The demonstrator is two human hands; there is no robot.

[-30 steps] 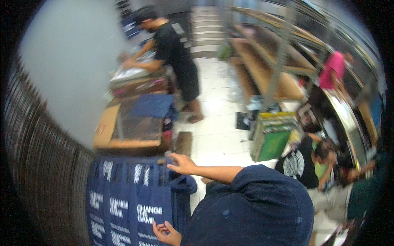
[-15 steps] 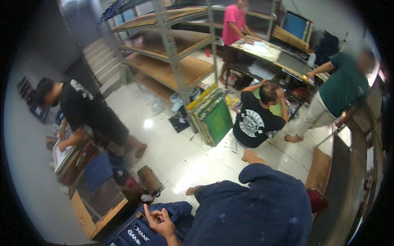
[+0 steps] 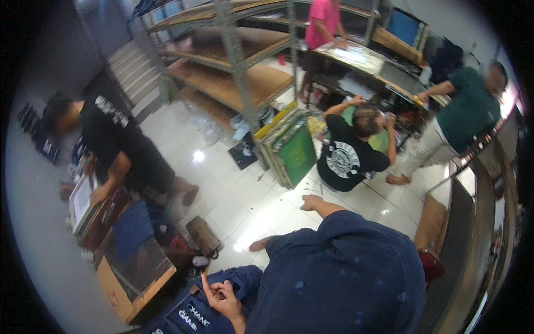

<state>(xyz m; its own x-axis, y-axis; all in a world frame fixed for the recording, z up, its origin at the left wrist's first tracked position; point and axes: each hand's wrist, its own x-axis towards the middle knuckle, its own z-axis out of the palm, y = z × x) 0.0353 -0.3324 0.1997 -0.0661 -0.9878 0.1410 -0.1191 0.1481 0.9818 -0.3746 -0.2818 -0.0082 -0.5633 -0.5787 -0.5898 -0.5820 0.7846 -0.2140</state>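
Low in the view, my left hand [image 3: 223, 299] hovers over dark navy garments [image 3: 239, 278] with white lettering. Its index finger points up and the other fingers bend loosely, with nothing held. My right hand [image 3: 313, 204] reaches forward over the white tiled floor, from a navy sleeve [image 3: 347, 222]. Its fingers look curled together and nothing shows in them. Past it, a few thin dark pieces [image 3: 311, 192] lie on the tiles. Closest beyond is a stack of framed screens [image 3: 295, 150] with a green face, leaning against a shelf post. My navy shirt fills the lower middle.
A person in black [image 3: 125, 133] handles a white frame [image 3: 83, 195] at left. Another crouches ahead [image 3: 345, 153]; others in green [image 3: 467, 114] and pink [image 3: 322, 25] stand at a long table [image 3: 384, 78]. A metal rack [image 3: 239, 61], a wooden box [image 3: 136, 267] and a brown block [image 3: 203, 236] stand around.
My right hand has swung left and slightly up. My left hand has dropped and shifted a little right, its thumb closer to the fingers. The person at left has moved a hand along the frame.
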